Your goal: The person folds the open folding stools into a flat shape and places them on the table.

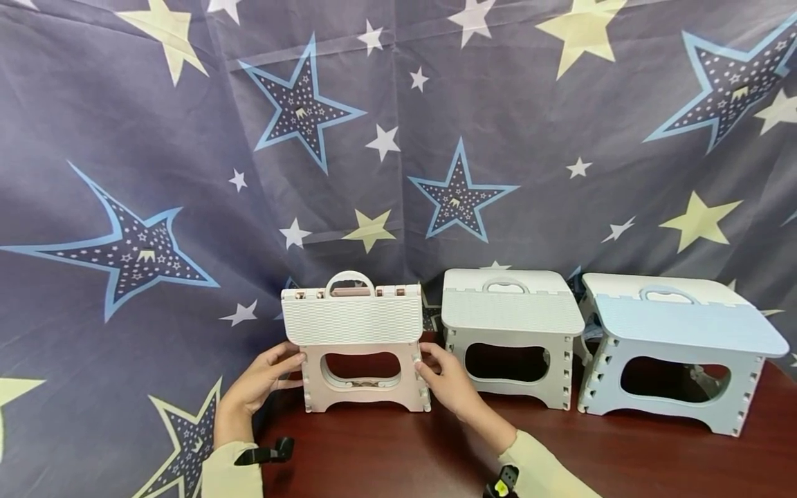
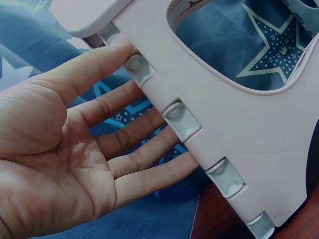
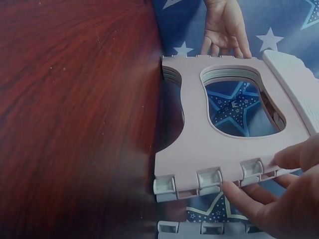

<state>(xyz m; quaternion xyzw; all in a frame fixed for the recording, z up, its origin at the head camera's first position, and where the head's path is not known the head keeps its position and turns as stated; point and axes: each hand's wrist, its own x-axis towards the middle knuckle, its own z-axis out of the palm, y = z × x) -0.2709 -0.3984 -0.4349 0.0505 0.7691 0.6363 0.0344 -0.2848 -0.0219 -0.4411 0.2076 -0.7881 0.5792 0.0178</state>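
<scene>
A pink folding stool stands folded flat and upright on the dark wooden table, its white ribbed seat hanging down in front and its handle on top. My left hand rests against its left edge. In the left wrist view the left hand's fingers lie straight behind the pink leg panel, with the thumb on the edge. My right hand touches the right edge. Its fingertips sit on the grey hinge tabs of the stool.
Two unfolded stools stand to the right: a pale grey-green one close beside the pink stool and a light blue one farther right. A star-patterned blue cloth hangs behind and drapes over the table's left side.
</scene>
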